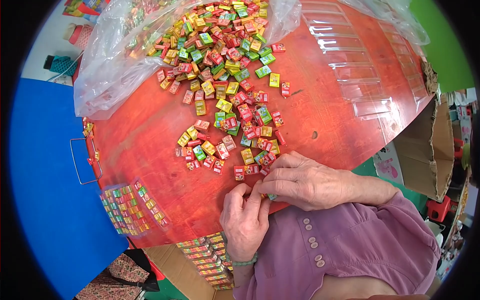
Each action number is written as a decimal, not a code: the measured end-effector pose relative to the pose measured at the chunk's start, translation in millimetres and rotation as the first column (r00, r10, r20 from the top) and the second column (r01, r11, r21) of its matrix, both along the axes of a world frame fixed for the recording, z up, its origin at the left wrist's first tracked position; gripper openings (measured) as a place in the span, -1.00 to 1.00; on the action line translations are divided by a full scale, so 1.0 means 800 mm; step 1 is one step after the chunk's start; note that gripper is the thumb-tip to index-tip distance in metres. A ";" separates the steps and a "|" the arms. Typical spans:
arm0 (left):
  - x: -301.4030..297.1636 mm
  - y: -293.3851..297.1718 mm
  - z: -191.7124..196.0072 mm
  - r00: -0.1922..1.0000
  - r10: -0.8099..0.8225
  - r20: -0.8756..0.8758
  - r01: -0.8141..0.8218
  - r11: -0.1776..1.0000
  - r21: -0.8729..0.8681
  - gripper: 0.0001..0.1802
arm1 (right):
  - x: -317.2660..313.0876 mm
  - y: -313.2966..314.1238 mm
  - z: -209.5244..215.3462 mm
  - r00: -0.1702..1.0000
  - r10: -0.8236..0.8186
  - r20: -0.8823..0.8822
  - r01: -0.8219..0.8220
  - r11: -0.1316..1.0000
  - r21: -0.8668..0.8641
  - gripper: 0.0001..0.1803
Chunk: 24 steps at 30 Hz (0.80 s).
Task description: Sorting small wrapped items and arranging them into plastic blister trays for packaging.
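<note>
At the near edge of the red table [150, 150], both hands meet over some small boxes. The left hand [245, 220] has its fingers curled and pinched together, and the right hand [300, 182] lies across it with bent fingers closed around something. A green corner shows between the fingertips, so they seem to hold one or more small boxes, but how many I cannot tell. The loose pile of boxes [225, 100] spreads from just beyond the hands to the far plastic bag [110, 65]. On the near left lies a filled tray [131, 207] with boxes in rows, and empty clear trays [360, 75] lie at the far right. To do this step well, I think the fingers should keep the boxes flat and aligned, with a light grip, so none slips off the table edge.
</note>
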State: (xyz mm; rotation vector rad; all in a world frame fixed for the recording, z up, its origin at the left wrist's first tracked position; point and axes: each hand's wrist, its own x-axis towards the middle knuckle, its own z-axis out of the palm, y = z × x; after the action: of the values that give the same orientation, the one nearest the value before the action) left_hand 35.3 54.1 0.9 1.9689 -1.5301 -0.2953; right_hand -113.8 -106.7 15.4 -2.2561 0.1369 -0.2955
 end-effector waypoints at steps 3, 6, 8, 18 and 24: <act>0.005 0.003 0.008 0.999 0.034 0.031 -0.035 0.999 0.025 -0.54 | 0.001 -0.001 -0.001 1.000 -0.004 -0.010 0.004 1.000 -0.022 -0.55; 0.009 0.007 0.003 0.999 0.040 0.019 -0.040 0.999 0.013 -0.56 | 0.002 0.000 -0.001 1.000 0.003 -0.019 -0.004 0.999 -0.041 -0.57; 0.009 0.006 0.006 0.999 0.032 0.023 -0.033 0.999 0.025 -0.56 | 0.003 0.002 -0.001 1.000 0.007 -0.030 -0.008 0.999 -0.051 -0.57; 0.010 0.003 0.017 1.000 0.005 -0.024 -0.003 0.997 0.072 -0.49 | -0.004 0.009 -0.011 0.998 0.052 -0.021 -0.056 0.963 -0.264 -0.50; 0.009 0.003 0.015 1.000 0.011 -0.011 -0.011 0.998 0.057 -0.45 | -0.012 -0.014 0.018 0.997 -0.060 0.058 0.072 0.968 -0.238 -0.56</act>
State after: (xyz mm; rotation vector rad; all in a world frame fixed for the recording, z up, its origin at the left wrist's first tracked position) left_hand 42.9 56.1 13.2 2.0153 -1.5188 -0.3482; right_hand -123.7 -117.9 29.7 -2.4850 0.1573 -0.4240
